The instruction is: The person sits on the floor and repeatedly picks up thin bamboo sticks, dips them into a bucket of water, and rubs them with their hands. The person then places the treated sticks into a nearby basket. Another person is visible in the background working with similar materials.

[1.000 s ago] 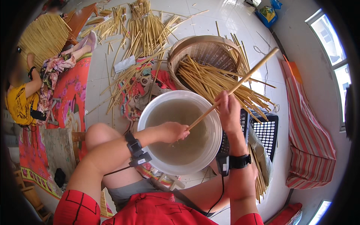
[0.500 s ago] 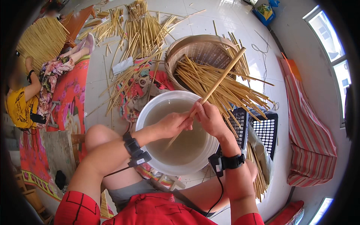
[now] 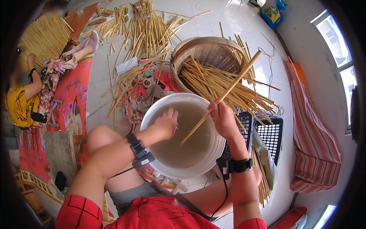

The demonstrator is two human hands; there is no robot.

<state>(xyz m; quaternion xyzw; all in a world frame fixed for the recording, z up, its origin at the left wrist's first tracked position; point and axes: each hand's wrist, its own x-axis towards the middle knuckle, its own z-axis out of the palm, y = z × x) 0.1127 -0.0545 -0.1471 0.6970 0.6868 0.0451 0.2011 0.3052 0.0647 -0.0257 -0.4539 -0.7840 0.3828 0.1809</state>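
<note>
Between my knees stands a white bucket (image 3: pixel 220 154) of cloudy water (image 3: pixel 173 152). My right hand (image 3: pixel 224 119), at the bucket's right rim, is closed around a long tan plant stalk (image 3: pixel 239 77). The stalk slants: its thicker end points up and away to the right, and its thin end hangs over the water, touching or just above it. My left hand (image 3: pixel 166 124) is over the bucket's left part with its fingers stretched out. It holds nothing, and I cannot tell whether the fingertips are wet or in the water.
Just beyond the bucket, a wicker basket (image 3: pixel 179 53) holds many stalks (image 3: pixel 225 86). A black plastic crate (image 3: pixel 271 133) is at the right. More stalks (image 3: pixel 148 28) lie on the tiled floor. At far left another person (image 3: pixel 24 101) sits by a stalk mat (image 3: pixel 44 36).
My left hand has let go of the stalk and moved left over the water, its fingers opening. My right hand has shifted a little right with the stalk, whose lower end has lifted.
</note>
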